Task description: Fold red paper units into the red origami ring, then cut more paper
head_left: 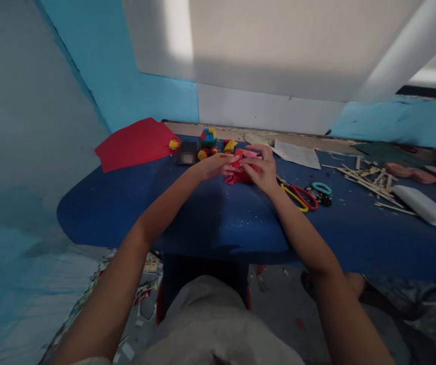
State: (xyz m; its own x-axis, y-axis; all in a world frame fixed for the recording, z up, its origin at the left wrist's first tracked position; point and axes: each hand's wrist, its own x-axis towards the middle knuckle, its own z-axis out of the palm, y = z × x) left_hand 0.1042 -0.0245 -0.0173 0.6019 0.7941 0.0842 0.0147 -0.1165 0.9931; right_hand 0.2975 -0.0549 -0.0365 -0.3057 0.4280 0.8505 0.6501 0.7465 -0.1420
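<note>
left hand (218, 165): fingers pinched on the near-left edge of the red paper pieces (237, 176)
right hand (262, 170): fingers curled over the same pieces from the right and closed on them; exact grip too small to read
red paper pieces: small folded bundle resting on the blue surface (210, 223), middle of its far half, between the two hands
handling (judgement): very light, thin, creases for good if squeezed; loose folds could slip apart, so take it at the folded edges with the fingertips and little pressure
far-left corner: flat red sheet (136, 142), partly over the edge
far edge: coloured paper balls (209, 137) just beyond the hands, with a dark blurred item (186, 152) to their left
right of the hands: scissors (300, 195) with yellow and red handles near the right wrist, white sheet (297, 153) further back
right side: scattered wooden sticks (370, 180), well apart from the hands
</note>
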